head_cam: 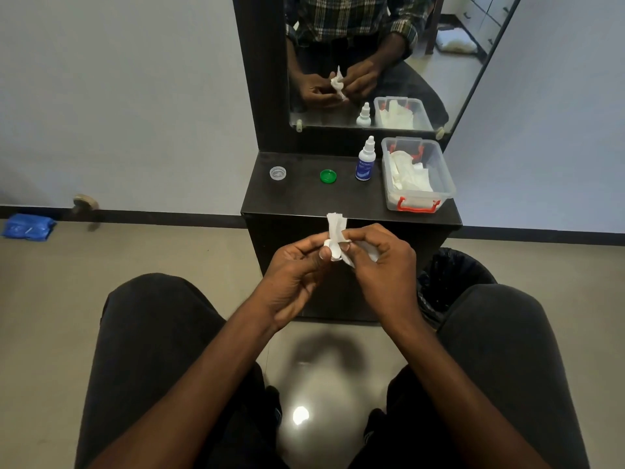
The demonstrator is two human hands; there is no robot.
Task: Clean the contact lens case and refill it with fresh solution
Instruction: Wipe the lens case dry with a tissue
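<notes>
A seated person held both hands together above the lap, just short of the front edge of a dark bench (304, 201), and worked a white tissue (336, 228) between them. The left hand (297, 265) had its thumb and fingers curled around a small pale object at the tissue's base, seemingly the contact lens case (329, 247), though most of it was hidden by fingers and paper. The right hand (382, 262) pinched the twisted tissue, whose free end stood upright above the knuckles, its long axis pointing roughly away from the person toward the bench. Ahead on the bench, well apart from the hands, lay a clear cap (278, 172) to the left and a green cap (328, 176) near the middle, both lying flat, with an upright bottle of solution (365, 160) just right of the green cap. A clear plastic box (436, 184) of tissues with red clasps sat at the right end, beside the bottle. The wiping looked unfinished and the refill not yet begun; for that step the bottle stood forward and slightly right of the hands, nearer the right hand, while the left hand seemed placed to keep the case level. A mirror (449, 62) behind the bench reflected the scene.
</notes>
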